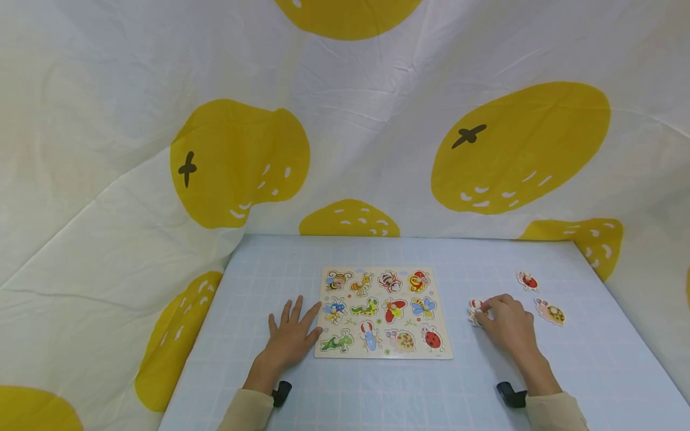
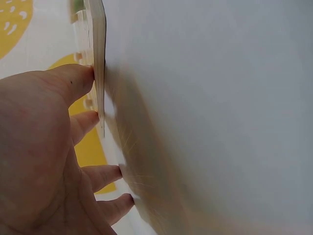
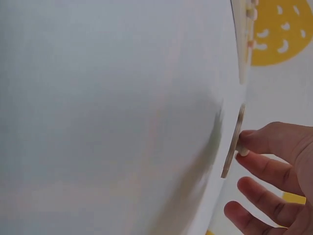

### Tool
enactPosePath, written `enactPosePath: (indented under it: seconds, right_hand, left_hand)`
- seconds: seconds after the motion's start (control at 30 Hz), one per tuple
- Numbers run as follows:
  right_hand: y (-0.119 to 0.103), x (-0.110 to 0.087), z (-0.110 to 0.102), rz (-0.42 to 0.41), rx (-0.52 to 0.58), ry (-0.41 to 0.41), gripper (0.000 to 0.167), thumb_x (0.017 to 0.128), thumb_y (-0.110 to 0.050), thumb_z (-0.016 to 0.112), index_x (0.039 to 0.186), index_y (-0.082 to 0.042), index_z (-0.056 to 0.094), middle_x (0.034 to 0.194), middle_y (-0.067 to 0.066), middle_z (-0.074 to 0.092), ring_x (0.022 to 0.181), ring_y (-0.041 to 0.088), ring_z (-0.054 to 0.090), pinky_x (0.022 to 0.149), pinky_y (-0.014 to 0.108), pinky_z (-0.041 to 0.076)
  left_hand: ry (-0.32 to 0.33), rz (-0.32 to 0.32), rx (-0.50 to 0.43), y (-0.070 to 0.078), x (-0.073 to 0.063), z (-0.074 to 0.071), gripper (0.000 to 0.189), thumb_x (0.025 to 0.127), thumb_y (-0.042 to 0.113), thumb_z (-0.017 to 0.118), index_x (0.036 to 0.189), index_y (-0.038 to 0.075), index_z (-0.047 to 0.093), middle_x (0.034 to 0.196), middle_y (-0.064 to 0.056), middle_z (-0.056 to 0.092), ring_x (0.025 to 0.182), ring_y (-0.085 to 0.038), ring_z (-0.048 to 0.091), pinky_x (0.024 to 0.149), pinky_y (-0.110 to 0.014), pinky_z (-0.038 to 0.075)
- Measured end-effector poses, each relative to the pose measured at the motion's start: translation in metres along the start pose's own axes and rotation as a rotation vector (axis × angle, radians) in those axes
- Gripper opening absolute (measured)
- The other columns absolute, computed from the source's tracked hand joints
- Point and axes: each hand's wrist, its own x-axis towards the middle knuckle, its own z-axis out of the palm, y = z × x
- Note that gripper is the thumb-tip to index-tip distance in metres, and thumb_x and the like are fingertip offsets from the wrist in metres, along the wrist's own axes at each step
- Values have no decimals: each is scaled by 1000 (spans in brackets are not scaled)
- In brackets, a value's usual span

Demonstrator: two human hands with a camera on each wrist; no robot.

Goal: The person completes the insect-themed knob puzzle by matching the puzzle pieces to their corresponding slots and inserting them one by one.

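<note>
A wooden peg puzzle board [image 1: 383, 354] printed with several insects lies flat on the table in the head view. My left hand [image 1: 291, 335] is spread at its left side; in the left wrist view the thumb and one finger touch the board's edge [image 2: 100, 44], and other fingertips rest on the table. To the right of the board, my right hand [image 1: 509, 323] pinches the small knob of a puzzle piece [image 1: 474, 306] between thumb and index finger. That piece [image 3: 234, 142] is seen edge-on in the right wrist view; its picture is mostly covered by the hand.
Beyond the right hand lie a ladybug puzzle piece [image 1: 528, 281] and a snail puzzle piece [image 1: 551, 312]. The table [image 1: 399, 395] has a pale checked cover. A white cloth with yellow fruit shapes [image 1: 372, 120] hangs behind and at both sides.
</note>
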Motion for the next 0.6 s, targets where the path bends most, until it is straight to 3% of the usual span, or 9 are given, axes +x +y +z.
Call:
enactPosePath:
  seconds: [0.33, 0.6]
  right_hand:
    - [-24, -2, 2, -12, 24, -2, 16, 84, -18, 81, 86, -5, 72, 110, 25, 61, 104, 46, 53, 84, 65, 39]
    - [-42, 0, 4, -73, 47, 16, 14, 82, -17, 81, 83, -7, 72, 108, 23, 63, 103, 44, 55, 85, 64, 40]
  left_hand:
    - [-4, 1, -6, -1, 0, 1, 61, 102, 46, 54, 157, 27, 36, 164, -19, 16, 149, -46, 7, 107, -78, 3]
    - [-10, -3, -5, 0, 1, 0, 61, 102, 46, 54, 157, 27, 36, 164, -19, 15, 149, -46, 6, 107, -77, 2]
